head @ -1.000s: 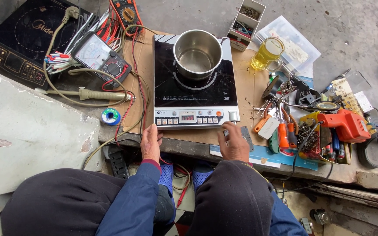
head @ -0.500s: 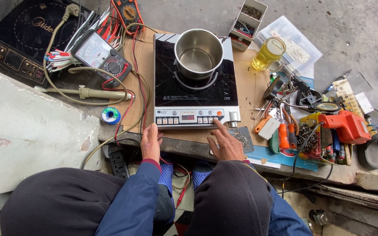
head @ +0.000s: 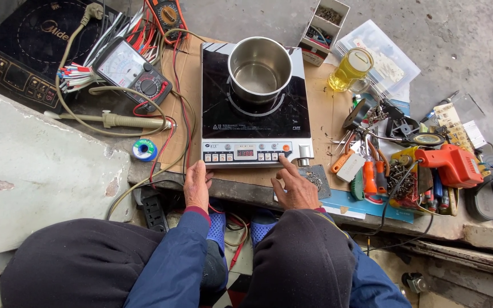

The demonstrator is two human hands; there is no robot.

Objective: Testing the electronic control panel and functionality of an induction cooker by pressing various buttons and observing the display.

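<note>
My right hand (head: 295, 187) reaches up to the front strip of the induction cooker (head: 254, 108), the index finger stretched out with its tip on the control panel (head: 246, 153) near the orange button at its right end. The other fingers are curled loosely under; the hand grips nothing. My left hand (head: 197, 183) lies flat and open, fingers together, on the edge of the workbench (head: 241, 188) just below the cooker's left front corner, touching the board but not the cooker.

The cooker sits in the middle of the cardboard-covered bench, black glass top towards the far side, silver panel towards me, with a small red display lit in the panel's centre. A stainless steel pot (head: 259, 69) stands upright on the cooking ring; I cannot tell whether there is liquid in it.

To the left of the cooker lie an analogue multimeter (head: 133, 73), a soldering iron (head: 122, 120) and a small spool of solder (head: 144, 150), among red and beige cables. A second induction cooker (head: 27, 48), all black, rests farther left. Beyond the multimeter sits an orange-edged digital meter (head: 168, 14).

To the right stand a glass mug of yellow liquid (head: 350, 69) and a compartmented parts box (head: 324, 25). Nearer me on that side is a heap of screwdrivers and pliers (head: 372, 171), and an orange glue gun (head: 451, 164). A black power strip (head: 153, 210) hangs below the bench by my left knee.
</note>
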